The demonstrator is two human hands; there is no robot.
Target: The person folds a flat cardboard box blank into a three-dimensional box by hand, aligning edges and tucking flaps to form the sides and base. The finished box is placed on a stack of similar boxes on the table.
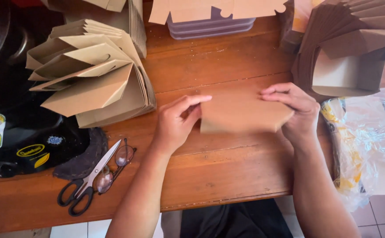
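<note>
Both hands are clamped on one flat brown cardboard blank point(243, 115), held just above the wooden table point(219, 66) near its centre. Left hand point(177, 121): fingers curled over the left edge of the blank, index finger extended along its top edge. Right hand point(296, 110): fingers pressed on the upper right corner, palm behind the right edge. The hands are apart, one at each end of the blank, with the blank spanning the gap between them. The blank has a straight lower edge and a cut corner at lower right.

Position of surrounding items:

- Left of the blank: a fanned stack of folded cardboard pieces point(91, 75), lying on the table, well apart from the left hand.
- Upper right: a second stack of darker brown cardboard pieces point(346, 31), with one assembled open box point(344, 75) resting against it, near the right hand.
- Top centre: a stack of clear plastic containers point(210, 27), partly covered by a flat cardboard sheet point(192, 9).
- Lower left: black-handled scissors point(86, 183), blades closed, touching a pair of eyeglasses point(115, 167) lying just beside them.
- Far left: a black helmet point(25, 141) bearing yellow stickers, and a dark cloth point(84, 156) next to it.
- Right edge: a crumpled clear plastic bag point(368, 145), hanging over the table side.

Both forearms enter from the lower edge of the view.
</note>
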